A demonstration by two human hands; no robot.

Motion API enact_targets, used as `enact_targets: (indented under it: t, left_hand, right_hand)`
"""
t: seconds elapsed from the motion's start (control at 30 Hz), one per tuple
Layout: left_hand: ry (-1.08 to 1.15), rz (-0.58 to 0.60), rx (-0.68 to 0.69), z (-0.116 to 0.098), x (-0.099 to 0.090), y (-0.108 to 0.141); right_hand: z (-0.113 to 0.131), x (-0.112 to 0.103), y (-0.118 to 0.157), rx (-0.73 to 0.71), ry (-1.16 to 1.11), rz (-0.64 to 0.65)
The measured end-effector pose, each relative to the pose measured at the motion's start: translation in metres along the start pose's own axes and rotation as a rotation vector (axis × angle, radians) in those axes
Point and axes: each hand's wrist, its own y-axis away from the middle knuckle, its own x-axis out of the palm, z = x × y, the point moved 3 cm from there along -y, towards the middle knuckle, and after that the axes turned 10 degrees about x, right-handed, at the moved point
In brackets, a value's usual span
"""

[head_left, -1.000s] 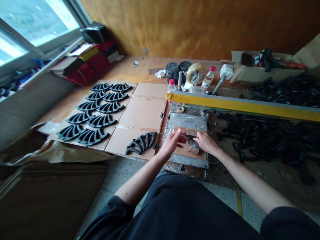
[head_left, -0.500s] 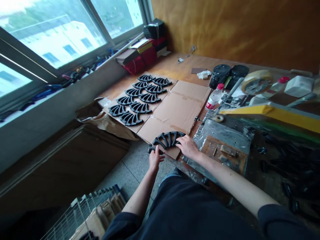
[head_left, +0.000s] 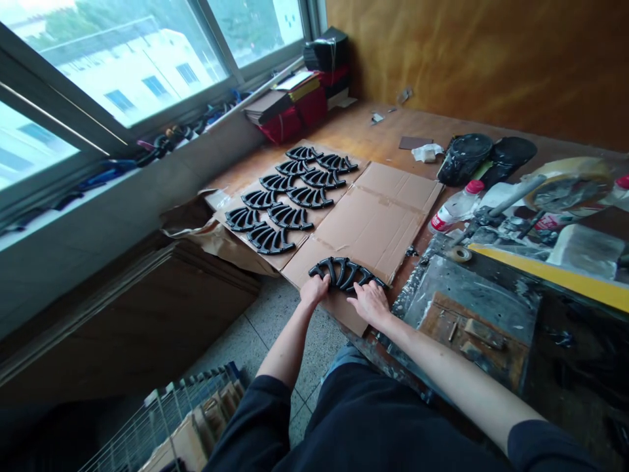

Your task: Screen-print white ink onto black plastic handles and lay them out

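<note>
A fan-shaped row of black curved parts [head_left: 344,274] lies at the near end of the flattened cardboard [head_left: 376,216]. At its left end is my left hand [head_left: 315,289], its fingers closed on the endmost black part; the fingertips are partly hidden. My right hand [head_left: 371,303] is at the row's right side, with fingers extended against the lower ends of the parts and the thumb apart. Farther back on the left half of the cardboard, several similar black fans [head_left: 304,196] lie in two columns.
Right of the cardboard stand a red-capped bottle [head_left: 458,206], black containers [head_left: 464,159], a tape roll [head_left: 570,183] and a yellow-edged machine part [head_left: 550,275]. Stacked boxes [head_left: 295,108] sit by the window. A wire rack [head_left: 162,419] stands on the floor at lower left.
My left hand has brought a loose black part up from the cardboard's near edge to the row's left end. My right hand has shifted from the row's right end to its lower side.
</note>
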Motion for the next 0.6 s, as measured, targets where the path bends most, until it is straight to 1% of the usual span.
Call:
enact_targets:
  t: [0.07, 0.13, 0.17, 0.2, 0.27, 0.3, 0.33, 0.37, 0.43, 0.47, 0.53, 0.6]
  left_hand:
    - [-0.075, -0.014, 0.034, -0.006, -0.011, -0.003]
    - [-0.135, -0.063, 0.058, -0.01, -0.014, 0.007]
    - [-0.163, -0.115, 0.099, -0.013, -0.013, 0.016]
    - [-0.188, -0.179, 0.168, -0.017, -0.009, 0.026]
    - [-0.229, -0.305, 0.374, -0.026, 0.005, 0.045]
    - [-0.243, -0.349, 0.477, -0.031, 0.014, 0.053]
    - [-0.253, -0.371, 0.552, -0.036, 0.023, 0.057]
    - [-0.258, -0.375, 0.587, -0.039, 0.032, 0.058]
    - [-0.264, -0.368, 0.59, -0.043, 0.043, 0.054]
    - [-0.265, -0.363, 0.58, -0.045, 0.046, 0.05]
    - [-0.26, -0.344, 0.575, -0.047, 0.046, 0.041]
    - [-0.248, -0.319, 0.583, -0.048, 0.041, 0.033]
  right_hand:
    - [-0.002, 0.0, -0.001, -0.011, 0.0, 0.011]
    - [-0.006, 0.0, 0.001, -0.042, -0.008, 0.007]
    - [-0.008, 0.0, 0.003, -0.063, -0.016, -0.003]
    - [-0.009, -0.001, 0.005, -0.085, -0.025, -0.015]
    - [-0.013, -0.001, 0.007, -0.119, -0.04, -0.03]
    - [-0.014, 0.0, 0.008, -0.123, -0.043, -0.028]
    - [-0.014, 0.001, 0.008, -0.121, -0.042, -0.019]
    - [-0.014, 0.002, 0.008, -0.116, -0.038, -0.007]
    - [-0.013, 0.005, 0.006, -0.105, -0.028, 0.019]
    - [-0.011, 0.007, 0.004, -0.104, -0.025, 0.029]
    - [-0.009, 0.007, 0.002, -0.098, -0.032, 0.037]
    - [-0.008, 0.005, -0.001, -0.088, -0.051, 0.039]
